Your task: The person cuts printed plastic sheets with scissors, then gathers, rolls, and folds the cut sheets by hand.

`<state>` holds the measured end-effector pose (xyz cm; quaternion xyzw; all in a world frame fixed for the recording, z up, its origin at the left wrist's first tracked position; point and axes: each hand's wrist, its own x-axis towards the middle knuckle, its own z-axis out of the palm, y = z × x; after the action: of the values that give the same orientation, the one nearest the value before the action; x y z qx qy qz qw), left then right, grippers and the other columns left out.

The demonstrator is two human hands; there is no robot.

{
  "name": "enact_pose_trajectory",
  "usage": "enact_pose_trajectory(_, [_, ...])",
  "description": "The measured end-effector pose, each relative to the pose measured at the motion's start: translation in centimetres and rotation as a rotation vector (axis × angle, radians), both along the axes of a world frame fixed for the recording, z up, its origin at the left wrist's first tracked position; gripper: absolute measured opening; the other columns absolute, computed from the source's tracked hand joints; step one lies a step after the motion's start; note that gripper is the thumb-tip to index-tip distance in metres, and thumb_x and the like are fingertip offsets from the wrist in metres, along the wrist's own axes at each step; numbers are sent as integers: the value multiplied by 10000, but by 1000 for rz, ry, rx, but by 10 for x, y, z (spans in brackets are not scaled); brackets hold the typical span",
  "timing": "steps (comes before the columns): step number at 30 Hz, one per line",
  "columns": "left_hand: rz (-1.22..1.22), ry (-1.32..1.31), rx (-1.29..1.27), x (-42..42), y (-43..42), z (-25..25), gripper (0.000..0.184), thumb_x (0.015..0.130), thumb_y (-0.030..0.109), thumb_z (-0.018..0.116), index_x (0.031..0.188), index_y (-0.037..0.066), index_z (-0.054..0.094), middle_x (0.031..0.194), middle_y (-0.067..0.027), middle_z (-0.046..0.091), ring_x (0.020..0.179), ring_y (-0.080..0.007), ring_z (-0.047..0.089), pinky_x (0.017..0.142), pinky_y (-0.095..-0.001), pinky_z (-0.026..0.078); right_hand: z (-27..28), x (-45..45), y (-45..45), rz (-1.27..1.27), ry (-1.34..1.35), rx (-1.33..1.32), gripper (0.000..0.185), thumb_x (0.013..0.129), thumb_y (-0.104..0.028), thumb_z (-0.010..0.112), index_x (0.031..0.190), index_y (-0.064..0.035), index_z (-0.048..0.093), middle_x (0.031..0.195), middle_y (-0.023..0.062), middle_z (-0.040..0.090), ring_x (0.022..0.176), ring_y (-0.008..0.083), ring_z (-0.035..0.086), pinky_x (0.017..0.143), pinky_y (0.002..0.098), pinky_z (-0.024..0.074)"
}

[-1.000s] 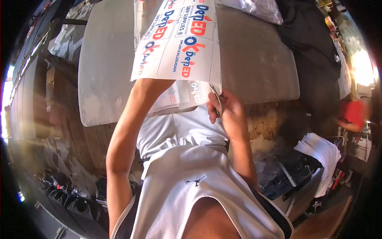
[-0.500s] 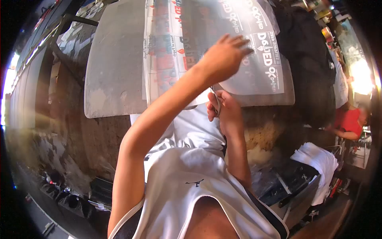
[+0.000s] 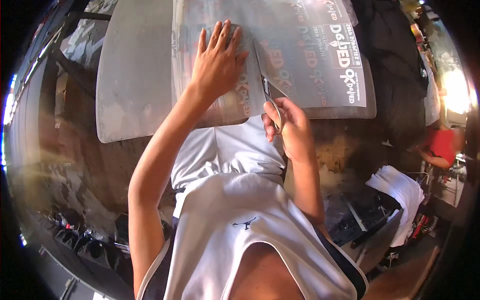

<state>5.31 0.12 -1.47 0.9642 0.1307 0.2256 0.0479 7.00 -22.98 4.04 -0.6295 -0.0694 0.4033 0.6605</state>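
My left hand (image 3: 217, 65) lies flat with fingers spread on a translucent printed sheet (image 3: 240, 102) that rests on a grey board (image 3: 135, 75). My right hand (image 3: 287, 122) is closed round the handles of metal scissors (image 3: 267, 89) at the board's near edge. The blades point away from me, at a slit in the sheet. Right of the slit, the printed sheet part (image 3: 315, 65) lies over the board, its lettering mirrored. Both hands are above my lap.
Dark cloth (image 3: 387, 75) lies right of the board. At the lower right is a white cloth (image 3: 397, 192) over a dark object. A person in red (image 3: 440, 147) is at the far right. Dark items (image 3: 90, 245) lie at the lower left.
The sheet's printed flap, held up earlier, now lies folded to the right. My left hand has swung back left from over that flap onto the sheet. My right hand stays on the scissors.
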Motion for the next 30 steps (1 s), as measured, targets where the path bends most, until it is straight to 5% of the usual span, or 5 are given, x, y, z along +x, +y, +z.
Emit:
enact_pose_trajectory(18, [-2, 46, 84, -3, 9, -1, 657, 1091, 519, 383, 1592, 94, 386, 1675, -80, 333, 1577, -249, 224, 1300, -490, 122, 7, 1, 0, 18, 7, -29, 266, 1029, -222, 681, 1016, 23, 578, 756, 54, 613, 551, 96, 554, 499, 253, 452])
enact_pose_trajectory(30, [-34, 5, 23, -7, 5, 8, 654, 1081, 498, 438, 1581, 77, 403, 1660, -99, 361, 1566, -261, 258, 1293, -494, 138, 6, 0, 3, -13, 38, -30, 299, 1026, -242, 690, 1073, 35, 587, 752, 51, 615, 544, 95, 553, 501, 244, 448])
